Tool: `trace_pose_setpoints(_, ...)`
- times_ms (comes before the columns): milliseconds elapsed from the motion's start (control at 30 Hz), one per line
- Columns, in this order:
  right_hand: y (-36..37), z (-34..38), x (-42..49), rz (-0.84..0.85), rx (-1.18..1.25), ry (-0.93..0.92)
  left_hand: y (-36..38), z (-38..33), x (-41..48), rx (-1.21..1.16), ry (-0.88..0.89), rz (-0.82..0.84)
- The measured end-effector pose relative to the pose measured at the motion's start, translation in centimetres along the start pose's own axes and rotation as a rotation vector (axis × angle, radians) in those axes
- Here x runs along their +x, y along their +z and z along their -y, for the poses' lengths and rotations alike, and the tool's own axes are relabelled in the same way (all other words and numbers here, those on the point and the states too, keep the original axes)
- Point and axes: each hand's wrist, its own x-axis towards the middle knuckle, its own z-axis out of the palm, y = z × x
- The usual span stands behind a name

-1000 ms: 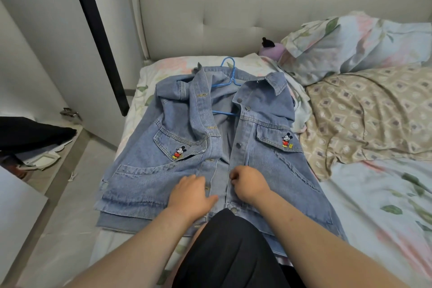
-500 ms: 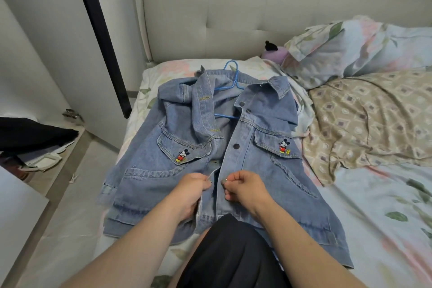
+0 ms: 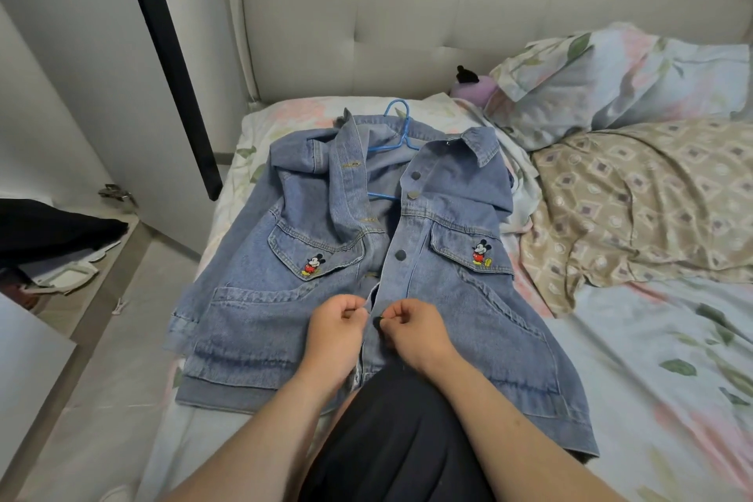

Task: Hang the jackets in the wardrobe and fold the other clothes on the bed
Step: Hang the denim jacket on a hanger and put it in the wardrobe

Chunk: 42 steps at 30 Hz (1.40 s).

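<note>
Denim jacket [image 3: 252, 322] lying front up on the near left part of the bed [image 3: 652, 359], with a blue hanger [image 3: 397, 122] inside its shoulders and the hook pointing far. The left hand [image 3: 334, 334] and right hand [image 3: 411, 332] are meeting low on the front opening. The left fingers [image 3: 350, 310] are curling in and pinching the left edge, while the right fingers are pinching the right edge at a dark button [image 3: 377, 323]. The denim is probably fairly heavy for cloth, thick at the seams yet limp, neither slippery nor fragile. For lifting, the hanger hook or the collar looks the best hold, since the hem would likely sag.
</note>
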Motion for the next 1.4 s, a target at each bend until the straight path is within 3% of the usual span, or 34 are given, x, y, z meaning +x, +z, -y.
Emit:
trace_pose_setpoints(133,0.0,-0.3,0.0,0.018,0.114,0.039,0.8,0.4,-0.6,0.106,0.061,0.063)
trace_pose_setpoints(267,-0.1,-0.6,-0.2,0.066,0.319,0.109,0.8,1.1,-0.3,0.157,0.066,-0.005)
trace_pose_setpoints(367,-0.2,-0.7,-0.3,0.095,0.323,0.096,0.9,1.3,-0.2,0.137,0.039,-0.011)
trace_pose_setpoints(467,-0.2,-0.9,-0.2,0.107,0.326,0.091,1.0,0.9,-0.4,0.029,0.001,0.018)
trace_pose_setpoints(600,-0.2,-1.1,-0.2,0.105,0.312,0.091,0.8,0.5,-0.4,-0.286,-0.203,0.036)
trace_pose_setpoints(800,-0.3,-1.2,-0.3,0.104,0.323,0.086,1.0,1.4,0.0,-0.195,-0.237,0.046)
trace_pose_setpoints(967,-0.1,-1.2,-0.3,0.098,0.307,0.072,1.3,1.7,0.0,-0.011,-0.16,0.058)
trace_pose_setpoints(1167,-0.3,-1.5,-0.2,0.122,0.291,0.051,1.3,1.4,0.1,0.019,-0.108,0.062)
trace_pose_setpoints(1400,-0.5,-1.0,-0.3,0.132,0.57,0.213,1.6,1.6,0.2,0.15,-0.007,0.091)
